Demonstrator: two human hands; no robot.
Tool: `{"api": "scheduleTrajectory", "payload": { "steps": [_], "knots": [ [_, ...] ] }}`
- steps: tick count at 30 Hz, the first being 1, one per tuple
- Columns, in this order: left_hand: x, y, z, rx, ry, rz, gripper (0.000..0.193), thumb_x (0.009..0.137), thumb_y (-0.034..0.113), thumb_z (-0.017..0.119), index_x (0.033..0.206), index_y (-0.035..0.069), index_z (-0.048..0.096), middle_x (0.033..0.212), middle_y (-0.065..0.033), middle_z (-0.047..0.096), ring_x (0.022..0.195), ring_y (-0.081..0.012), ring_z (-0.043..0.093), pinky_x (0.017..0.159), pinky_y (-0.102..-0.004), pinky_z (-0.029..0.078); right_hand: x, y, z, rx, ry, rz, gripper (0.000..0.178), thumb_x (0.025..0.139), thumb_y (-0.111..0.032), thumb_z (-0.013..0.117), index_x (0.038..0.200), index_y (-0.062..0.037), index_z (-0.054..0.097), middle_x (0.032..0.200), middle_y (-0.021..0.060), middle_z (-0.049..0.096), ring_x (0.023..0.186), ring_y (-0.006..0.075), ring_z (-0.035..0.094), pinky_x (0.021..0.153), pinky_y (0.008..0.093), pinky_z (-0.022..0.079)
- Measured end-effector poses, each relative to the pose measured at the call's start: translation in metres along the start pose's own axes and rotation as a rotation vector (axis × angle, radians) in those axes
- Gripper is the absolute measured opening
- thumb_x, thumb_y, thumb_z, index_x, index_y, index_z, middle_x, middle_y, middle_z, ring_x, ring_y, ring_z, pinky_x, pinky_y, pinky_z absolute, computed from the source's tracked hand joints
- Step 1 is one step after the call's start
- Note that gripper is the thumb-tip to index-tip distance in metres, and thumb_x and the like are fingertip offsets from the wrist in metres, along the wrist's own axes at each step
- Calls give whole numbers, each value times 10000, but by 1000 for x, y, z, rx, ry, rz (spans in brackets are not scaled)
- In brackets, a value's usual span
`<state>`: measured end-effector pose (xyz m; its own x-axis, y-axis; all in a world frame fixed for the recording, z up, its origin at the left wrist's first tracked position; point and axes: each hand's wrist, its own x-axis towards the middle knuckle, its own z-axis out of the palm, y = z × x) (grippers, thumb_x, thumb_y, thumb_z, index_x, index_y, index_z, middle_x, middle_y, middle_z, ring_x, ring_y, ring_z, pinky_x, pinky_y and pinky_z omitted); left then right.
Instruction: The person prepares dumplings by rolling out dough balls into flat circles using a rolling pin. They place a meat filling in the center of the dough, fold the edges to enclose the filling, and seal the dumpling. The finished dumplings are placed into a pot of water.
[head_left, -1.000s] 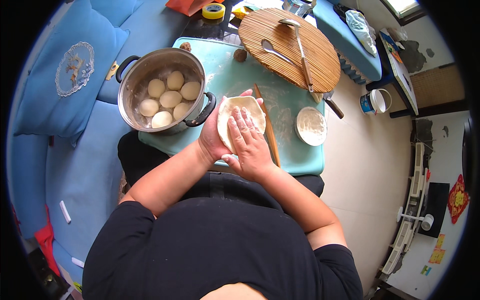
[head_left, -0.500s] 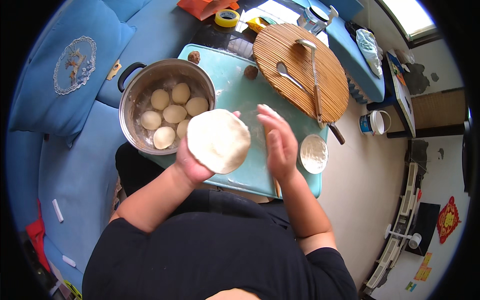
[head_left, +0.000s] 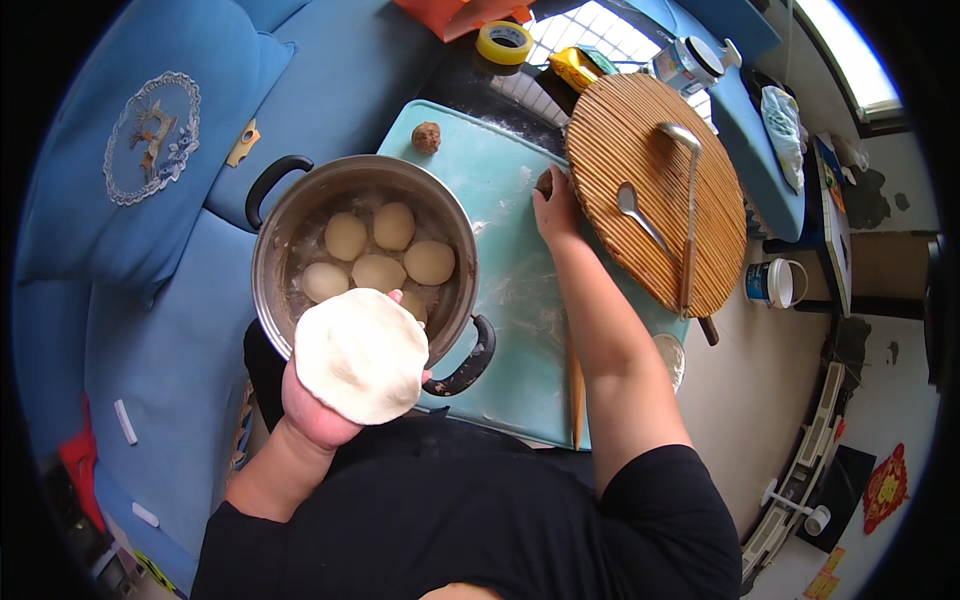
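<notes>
A flat white round of dough (head_left: 362, 356) lies across my left hand (head_left: 318, 412), which supports it from below with the fingertips showing at its right edge. My right hand (head_left: 558, 208) is stretched forward over the turquoise board (head_left: 510, 290), its fingers closed on a dark brown filling ball (head_left: 544, 183) beside the slatted lid. Another brown filling ball (head_left: 426, 138) rests near the board's far left corner. Left of the board stands a steel pot (head_left: 262, 275) with several pale dough balls (head_left: 394, 227) inside; the dough round hides its near part.
The round slatted lid (head_left: 610, 120) bears a ladle (head_left: 690, 215) and a spoon (head_left: 640, 220). A wooden stick (head_left: 575, 400) lies beneath my right arm. Partly hidden by that arm is a bowl of white flour (head_left: 672, 358). Yellow tape (head_left: 504, 43) sits beyond the board.
My right hand has gone from beside the dough round to the far brown filling ball and closed on it. My left hand has shifted left and nearer me with the dough round, over the pot's near rim.
</notes>
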<state>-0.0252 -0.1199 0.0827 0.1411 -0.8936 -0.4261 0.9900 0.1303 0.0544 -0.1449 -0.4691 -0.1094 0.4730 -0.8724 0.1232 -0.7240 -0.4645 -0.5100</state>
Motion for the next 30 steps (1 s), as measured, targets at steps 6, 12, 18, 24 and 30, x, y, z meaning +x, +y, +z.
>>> {"api": "scheduleTrajectory", "payload": {
  "steps": [6, 12, 18, 24, 30],
  "knots": [
    [6, 5, -10, -90, -4, -40, 561, 940, 444, 312, 1350, 69, 391, 1421, -98, 369, 1241, -400, 400, 949, -659, 345, -8, 23, -1, 249, 143, 156, 604, 814, -220, 656, 1297, 44, 409, 1312, 238, 449, 1202, 363, 446, 1007, 386, 354],
    [6, 2, -11, -126, -53, -46, 550, 930, 461, 352, 1330, 92, 431, 1396, -110, 401, 1237, -393, 408, 926, -632, 372, -44, 13, -22, 295, 192, 212, 659, 840, -297, 641, 1304, 93, 380, 1328, 264, 424, 1235, 374, 411, 1035, 393, 318],
    [4, 6, -13, -151, 4, -46, 567, 932, 471, 337, 1380, 123, 360, 1465, -90, 300, 1276, -407, 356, 902, -665, 372, -20, 13, -14, 74, 154, 90, 616, 811, -234, 665, 1303, 37, 411, 1319, 246, 438, 1231, 380, 409, 1027, 393, 329],
    [2, 10, -17, -72, -72, 0, 528, 941, 437, 340, 1334, 94, 420, 1405, -106, 384, 1241, -389, 408, 905, -625, 391, -18, 27, 2, -56, 150, -26, 559, 792, -177, 673, 1286, -36, 453, 1267, 222, 495, 1153, 352, 488, 988, 386, 374],
    [0, 10, -17, -125, -66, -15, 536, 939, 440, 346, 1343, 94, 411, 1415, -118, 371, 1244, -406, 399, 910, -643, 381, -87, 1, -35, 722, 167, 251, 534, 840, -176, 648, 1289, 23, 437, 1211, 128, 532, 1085, 216, 524, 949, 320, 405]
  ]
}}
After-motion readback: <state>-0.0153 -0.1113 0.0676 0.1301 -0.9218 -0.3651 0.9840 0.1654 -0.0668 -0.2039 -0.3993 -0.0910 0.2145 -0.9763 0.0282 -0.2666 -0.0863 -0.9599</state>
